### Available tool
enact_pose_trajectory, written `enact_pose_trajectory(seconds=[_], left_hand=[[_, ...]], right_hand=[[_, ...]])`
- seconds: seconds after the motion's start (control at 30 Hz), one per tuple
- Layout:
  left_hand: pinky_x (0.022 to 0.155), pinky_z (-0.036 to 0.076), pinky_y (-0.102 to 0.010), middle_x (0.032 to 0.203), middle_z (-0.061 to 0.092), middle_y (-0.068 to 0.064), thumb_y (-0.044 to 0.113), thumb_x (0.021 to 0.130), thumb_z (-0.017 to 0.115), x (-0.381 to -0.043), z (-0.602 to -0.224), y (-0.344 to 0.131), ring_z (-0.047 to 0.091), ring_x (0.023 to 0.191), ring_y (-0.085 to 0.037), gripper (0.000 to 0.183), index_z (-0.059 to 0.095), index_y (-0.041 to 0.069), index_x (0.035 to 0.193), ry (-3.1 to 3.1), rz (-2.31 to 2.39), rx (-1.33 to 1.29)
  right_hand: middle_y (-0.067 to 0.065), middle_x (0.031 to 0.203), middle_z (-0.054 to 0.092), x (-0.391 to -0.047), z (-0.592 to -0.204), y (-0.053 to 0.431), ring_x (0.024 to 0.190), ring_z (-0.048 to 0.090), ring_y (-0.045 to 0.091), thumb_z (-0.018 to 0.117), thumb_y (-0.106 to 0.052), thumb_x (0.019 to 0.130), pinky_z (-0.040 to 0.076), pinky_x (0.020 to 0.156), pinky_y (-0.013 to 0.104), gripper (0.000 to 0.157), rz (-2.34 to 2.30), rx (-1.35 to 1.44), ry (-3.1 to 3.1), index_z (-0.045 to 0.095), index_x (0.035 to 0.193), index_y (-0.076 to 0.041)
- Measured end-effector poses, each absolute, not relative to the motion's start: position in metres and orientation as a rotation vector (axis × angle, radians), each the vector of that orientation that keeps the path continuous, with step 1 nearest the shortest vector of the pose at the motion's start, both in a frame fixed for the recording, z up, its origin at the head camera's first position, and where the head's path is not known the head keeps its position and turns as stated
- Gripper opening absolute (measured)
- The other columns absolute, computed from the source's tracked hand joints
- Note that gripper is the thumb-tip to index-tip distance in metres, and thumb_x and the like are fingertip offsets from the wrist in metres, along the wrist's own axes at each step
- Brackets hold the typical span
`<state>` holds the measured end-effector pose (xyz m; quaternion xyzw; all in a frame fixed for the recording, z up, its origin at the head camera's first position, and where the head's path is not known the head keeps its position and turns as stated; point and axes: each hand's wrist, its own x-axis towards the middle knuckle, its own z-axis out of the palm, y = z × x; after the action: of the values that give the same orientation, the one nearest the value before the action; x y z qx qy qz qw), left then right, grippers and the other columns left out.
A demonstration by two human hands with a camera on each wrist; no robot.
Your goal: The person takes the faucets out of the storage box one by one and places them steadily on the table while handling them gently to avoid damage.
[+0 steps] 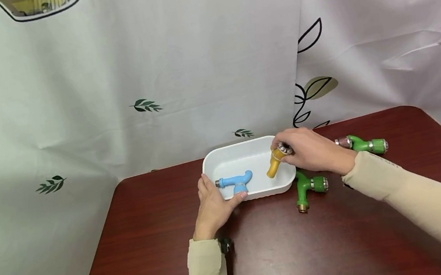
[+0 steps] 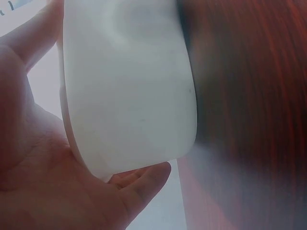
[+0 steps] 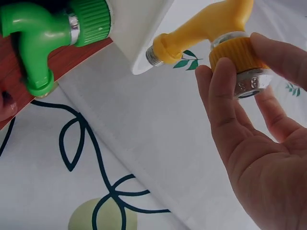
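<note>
A white plastic tub stands near the back edge of the table. My left hand grips its left end, thumb along the front rim and fingers round the side; the left wrist view shows the tub's outer wall close up. Inside the tub lies a light blue tap. Above the tub's right part, my right hand holds a yellow tap by its ribbed knob, its body tilted down toward the tub. The threaded brass-like end of that tap shows in the right wrist view.
Just right of the tub's front corner lies a green tap. Another green tap lies farther right, beyond the right wrist. The dark red wooden table meets a white leaf-print curtain at the back and left.
</note>
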<state>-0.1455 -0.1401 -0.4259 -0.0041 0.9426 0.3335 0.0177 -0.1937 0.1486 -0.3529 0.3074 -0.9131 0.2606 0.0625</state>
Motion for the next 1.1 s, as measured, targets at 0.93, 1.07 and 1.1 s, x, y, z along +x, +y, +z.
enact_pose_trajectory(seconds=[0.93, 1.07, 1.1], left_hand=[[0.109, 0.039, -0.049, 0.163, 0.005, -0.024, 0.057, 0.079, 0.079, -0.145, -0.424, -0.139, 0.015, 0.148, -0.041, 0.131, -0.003, -0.008, 0.157, 2.928, 1.044, -0.010], [0.109, 0.039, -0.049, 0.163, 0.004, -0.024, 0.058, 0.079, 0.079, -0.145, -0.424, -0.140, 0.015, 0.148, -0.041, 0.131, -0.004, -0.008, 0.157, 2.929, 1.040, -0.008], [0.109, 0.039, -0.049, 0.163, 0.004, -0.024, 0.058, 0.080, 0.079, -0.145, -0.425, -0.139, 0.014, 0.148, -0.041, 0.131, -0.004, -0.008, 0.157, 2.929, 1.038, -0.006]], right_hand=[[-0.005, 0.104, 0.068, -0.178, -0.369, 0.190, 0.077, 0.059, 0.005, 0.081, 0.000, 0.076, 0.052, 0.067, 0.027, 0.032, 0.853, 0.920, -2.557, 0.068, 0.101, -0.015], [-0.006, 0.106, 0.067, -0.174, -0.373, 0.197, 0.075, 0.054, 0.007, 0.081, 0.001, 0.074, 0.048, 0.064, 0.025, 0.034, 0.850, 0.912, -2.520, 0.067, 0.100, -0.016], [-0.005, 0.106, 0.067, -0.173, -0.374, 0.199, 0.076, 0.054, 0.007, 0.081, 0.001, 0.074, 0.049, 0.065, 0.025, 0.034, 0.857, 0.910, -2.519, 0.067, 0.100, -0.016]])
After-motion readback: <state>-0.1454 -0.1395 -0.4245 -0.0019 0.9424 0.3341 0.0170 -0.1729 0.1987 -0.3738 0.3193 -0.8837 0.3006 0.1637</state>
